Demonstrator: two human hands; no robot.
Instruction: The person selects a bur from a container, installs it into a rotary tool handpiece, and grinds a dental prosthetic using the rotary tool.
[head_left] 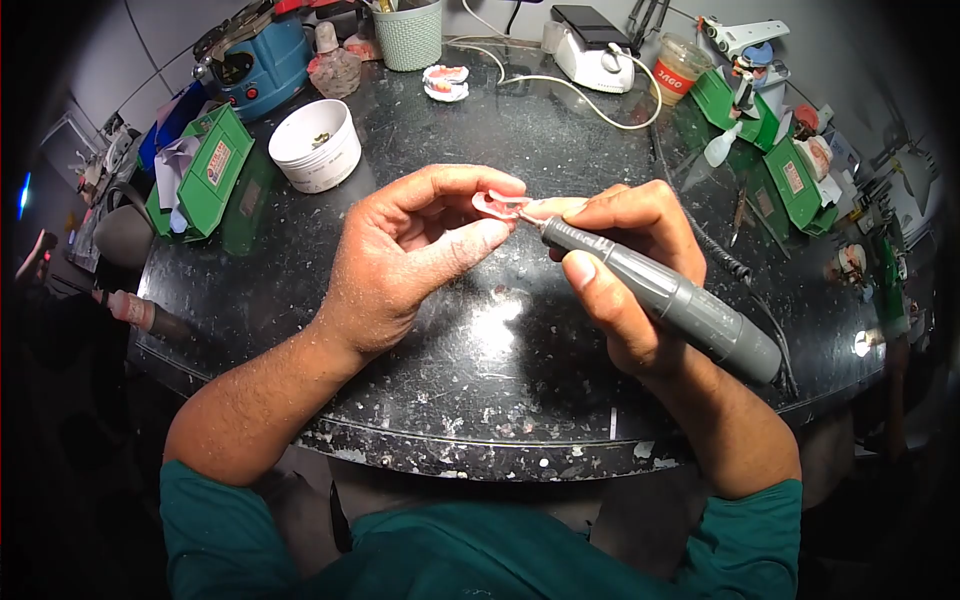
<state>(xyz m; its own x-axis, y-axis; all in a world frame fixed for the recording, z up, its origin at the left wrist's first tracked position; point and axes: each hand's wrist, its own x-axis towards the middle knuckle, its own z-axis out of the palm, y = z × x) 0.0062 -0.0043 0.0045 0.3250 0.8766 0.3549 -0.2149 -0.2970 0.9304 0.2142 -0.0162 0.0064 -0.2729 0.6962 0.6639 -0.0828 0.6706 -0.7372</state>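
Between the thumb and fingers of my left hand (392,255) is a small pink denture (488,207), held up above the black worktop (440,400). Pale dust coats that hand. My right hand (645,235) grips a dark grey rotary handpiece (665,285) like a pen, its body slanting down to the right. The metal tip of the tool meets the denture's right side, close to my left thumb. Fingers partly cover the denture, and the exact contact spot is too small to make out.
A white tub (318,150) stands left of my hands, beside a green bin (215,165). Behind are a dental model (446,84), a white control unit (592,58) and a plastic cup (680,68). Another green bin (795,180) sits right; the handpiece's coiled cord (722,258) runs along that side.
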